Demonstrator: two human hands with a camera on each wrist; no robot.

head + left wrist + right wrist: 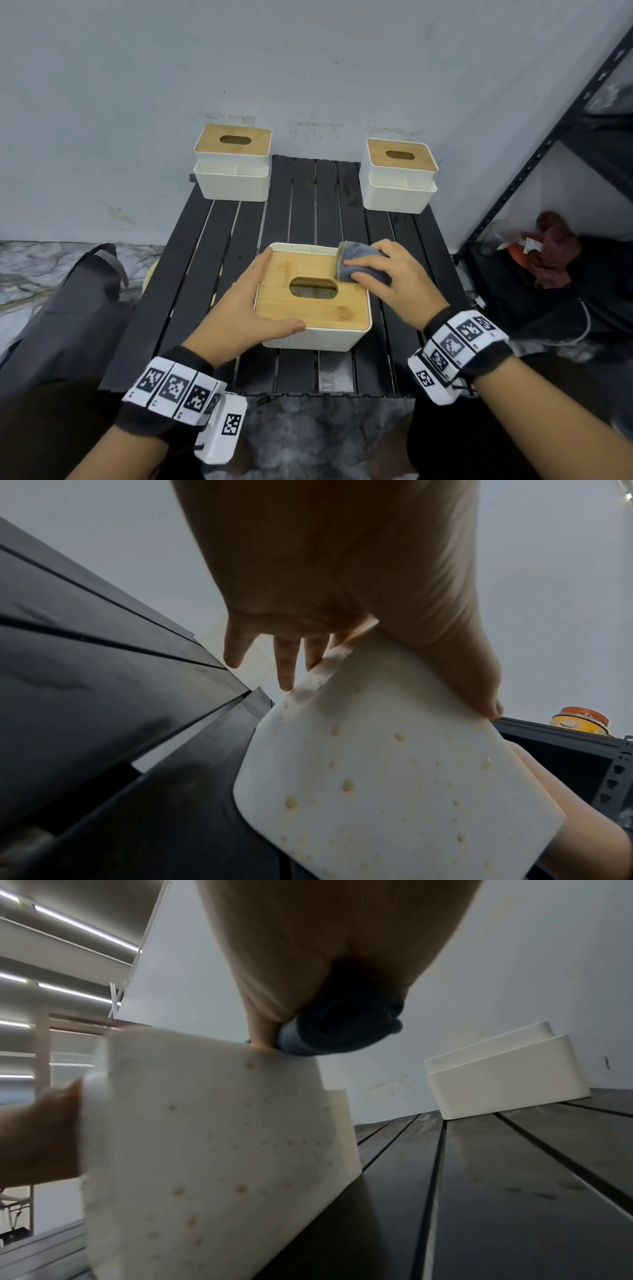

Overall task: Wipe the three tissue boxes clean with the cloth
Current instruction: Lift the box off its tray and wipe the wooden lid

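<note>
Three white tissue boxes with bamboo lids stand on a black slatted table (308, 205). The near box (313, 308) (377, 777) (212, 1137) is between my hands. My left hand (250, 301) (308, 588) rests against its left side with straight fingers (286, 666), thumb along the front edge. My right hand (394, 277) (308, 947) holds a bunched grey cloth (356, 263) (342, 1026) and presses it on the lid's back right corner. The other boxes stand at the back left (234, 168) and back right (399, 176) (507, 1085).
A grey wall rises right behind the table. A dark bag (68, 308) leans on the floor at the left. A black metal shelf (548, 154) stands at the right, with a red bundle (555, 253) and cables on the floor below it.
</note>
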